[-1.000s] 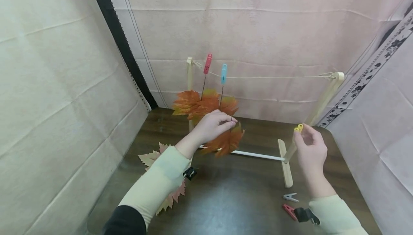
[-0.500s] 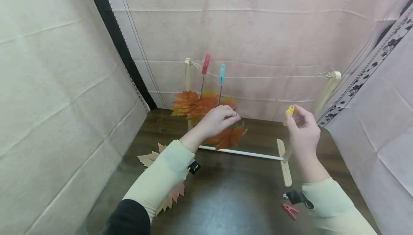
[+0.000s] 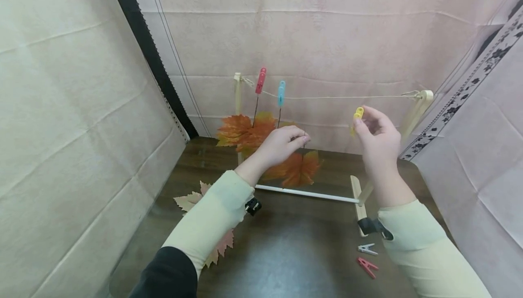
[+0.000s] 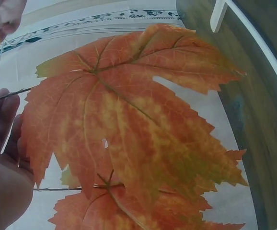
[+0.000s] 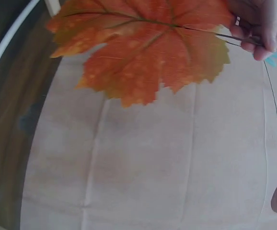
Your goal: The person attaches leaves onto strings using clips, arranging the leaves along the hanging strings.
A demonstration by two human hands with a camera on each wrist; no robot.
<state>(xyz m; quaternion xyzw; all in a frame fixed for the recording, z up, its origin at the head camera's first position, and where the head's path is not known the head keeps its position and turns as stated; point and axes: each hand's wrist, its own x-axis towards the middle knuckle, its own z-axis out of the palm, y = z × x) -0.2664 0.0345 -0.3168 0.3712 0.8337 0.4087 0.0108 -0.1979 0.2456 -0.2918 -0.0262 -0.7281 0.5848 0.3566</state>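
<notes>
Hidden beneath the left sleeve [image 3: 212, 214] in the head view: the middle of the pale leaf [image 3: 188, 201]. Screened by the right hand [image 3: 381, 136]: part of the rack's right post [image 3: 415, 116]. Blurred: the lower end of the yellow clothespin [image 3: 358, 112]. Cropped at left in the left-wrist view: the left hand [image 4: 4, 177] and same clothespin. Cut off at top in the right-wrist view: the held orange leaf [image 5: 153, 52].

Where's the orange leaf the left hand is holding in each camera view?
Head: orange leaf right of and below centre, beneath the left hand.
Left wrist: orange leaf, large, across the upper middle.
Right wrist: orange leaf along the top edge.
Shared landmark: white bar, also upper right in left wrist, upper left in right wrist.
</notes>
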